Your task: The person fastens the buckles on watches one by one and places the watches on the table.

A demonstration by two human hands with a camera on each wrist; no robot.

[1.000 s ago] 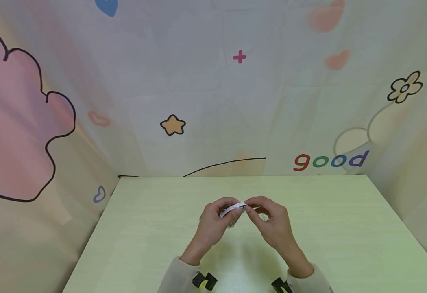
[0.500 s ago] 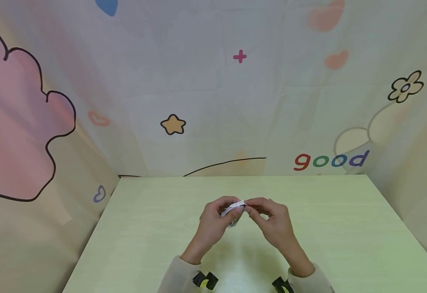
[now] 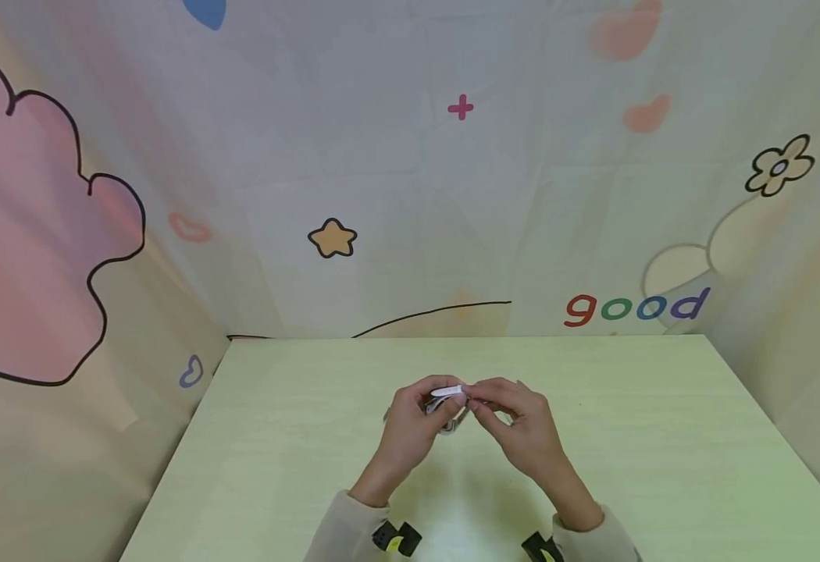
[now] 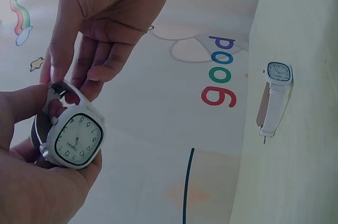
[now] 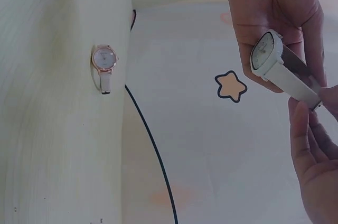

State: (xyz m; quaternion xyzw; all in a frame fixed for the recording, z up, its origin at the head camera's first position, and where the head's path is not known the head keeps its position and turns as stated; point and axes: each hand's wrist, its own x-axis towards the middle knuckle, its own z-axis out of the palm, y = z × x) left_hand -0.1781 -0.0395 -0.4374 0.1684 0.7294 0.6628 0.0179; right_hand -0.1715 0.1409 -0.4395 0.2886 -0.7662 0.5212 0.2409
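A white wristwatch (image 4: 79,139) with a rounded-square face is held up above the table. My left hand (image 3: 408,425) grips its case from below, and the left thumb reaches up to the strap. Thumb and fingertips of my right hand (image 3: 525,421) pinch the strap's end near the buckle. The two strap halves meet there in a loop, the white strap (image 5: 296,85) showing its outer side in the right wrist view. Fingertips cover part of the buckle, so I cannot tell whether it is fastened.
A second white watch (image 4: 279,72) lies on the table (image 3: 297,460) in the left wrist view. The right wrist view shows a rose-gold watch (image 5: 104,59) with a pale strap on the tabletop. A printed curtain (image 3: 410,179) hangs behind the table.
Both hands stay almost in place. Between them the white strap has shifted, now straighter and more level, and the right fingertips have edged slightly left.
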